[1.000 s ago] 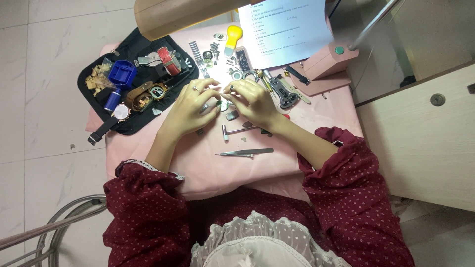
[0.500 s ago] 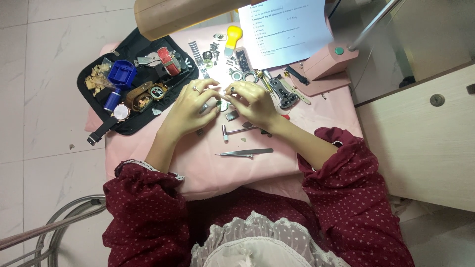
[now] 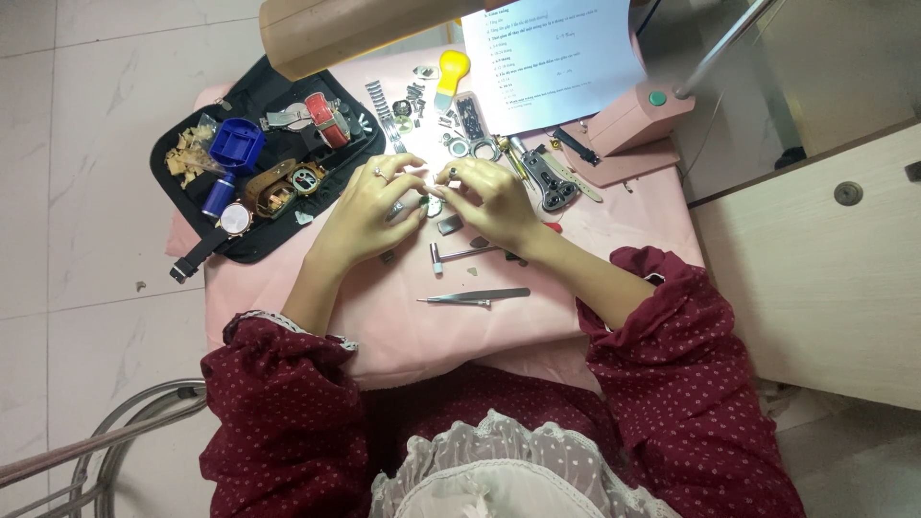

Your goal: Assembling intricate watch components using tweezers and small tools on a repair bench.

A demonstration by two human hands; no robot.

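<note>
Seen from above, a person's left hand (image 3: 369, 206) and right hand (image 3: 494, 197) meet over a pink cloth-covered table (image 3: 403, 331), fingertips pinched together on a small round metal part (image 3: 434, 204) (probably a watch case, too small to tell). Slim steel tweezers (image 3: 475, 297) lie just below.

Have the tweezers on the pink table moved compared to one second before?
No. The tweezers lie at the same place below the small hammer, pointing left, just as before.
</note>
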